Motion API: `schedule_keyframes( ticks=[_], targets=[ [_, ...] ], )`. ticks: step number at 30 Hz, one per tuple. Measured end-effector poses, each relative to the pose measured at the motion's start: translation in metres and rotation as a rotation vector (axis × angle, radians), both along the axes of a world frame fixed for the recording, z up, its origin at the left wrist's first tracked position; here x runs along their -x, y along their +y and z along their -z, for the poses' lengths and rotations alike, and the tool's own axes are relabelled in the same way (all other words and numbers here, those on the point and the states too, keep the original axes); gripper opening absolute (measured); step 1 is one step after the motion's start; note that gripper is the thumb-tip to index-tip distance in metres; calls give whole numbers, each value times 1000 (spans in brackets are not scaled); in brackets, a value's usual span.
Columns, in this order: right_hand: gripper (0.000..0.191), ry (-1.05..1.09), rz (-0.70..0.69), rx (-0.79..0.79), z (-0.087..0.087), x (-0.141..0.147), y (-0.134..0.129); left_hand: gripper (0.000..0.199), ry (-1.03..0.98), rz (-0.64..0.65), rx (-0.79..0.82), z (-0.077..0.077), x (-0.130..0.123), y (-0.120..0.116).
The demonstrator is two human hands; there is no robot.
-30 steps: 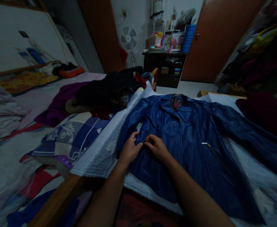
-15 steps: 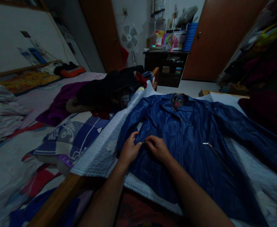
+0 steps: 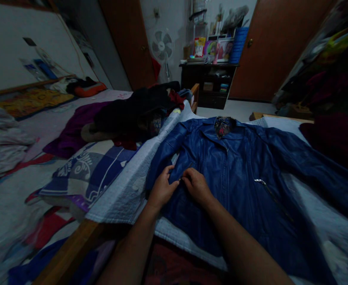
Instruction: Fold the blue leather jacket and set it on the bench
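Observation:
A blue leather jacket (image 3: 211, 186) lies spread face up, its front zipped and its collar lining patterned. My left hand (image 3: 163, 189) rests on the left side of the jacket, thumb and fingers closed on the material at the pocket. Right beside it, my right hand (image 3: 196, 184) pinches the small metal zipper pull (image 3: 180, 179) of that pocket. The fingertips of both hands nearly meet there and partly cover the pull. On the opposite side, a second pocket zipper (image 3: 276, 198) shows its silver pull hanging at the top.
The jacket lies on a pale quilted cover (image 3: 117, 202) with a wooden edge (image 3: 69, 251) at the near left. A checked blue pillow (image 3: 99, 170) and a heap of dark clothes (image 3: 129, 109) sit to the left. Dark red cloth (image 3: 334, 138) lies at the right.
Both hands stay at the same pocket, with the right hand's fingers shifted only slightly. The whole view has moved a little; the jacket lies as before.

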State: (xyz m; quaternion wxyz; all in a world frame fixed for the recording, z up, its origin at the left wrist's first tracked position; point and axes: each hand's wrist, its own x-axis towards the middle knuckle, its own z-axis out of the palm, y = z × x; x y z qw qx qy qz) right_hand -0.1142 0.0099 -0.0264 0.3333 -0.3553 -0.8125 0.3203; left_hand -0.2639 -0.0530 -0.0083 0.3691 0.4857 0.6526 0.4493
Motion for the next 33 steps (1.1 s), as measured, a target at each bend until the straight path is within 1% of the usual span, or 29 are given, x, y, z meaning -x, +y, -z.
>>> schedule_keyframes(
  ticks=[9,14,18,22,27,33],
  targets=[
    [9,-154,159,-73,-2,-1,4,58,94,6,-5,2,-2,0],
    [7,-242,218,-64,-9,-2,8,57,117,30,-16,4,-1,1],
    [6,-314,235,-43,-16,-2,11,56,144,47,-35,5,1,1],
    [5,-367,257,-33,-22,-3,15,54,203,52,-55,0,1,2],
    [6,-401,327,-14,-24,-6,22,49,233,66,-3,-9,-1,0],
    [6,-419,345,14,-28,-10,34,47,222,84,-6,-10,-1,-1]
  ],
)
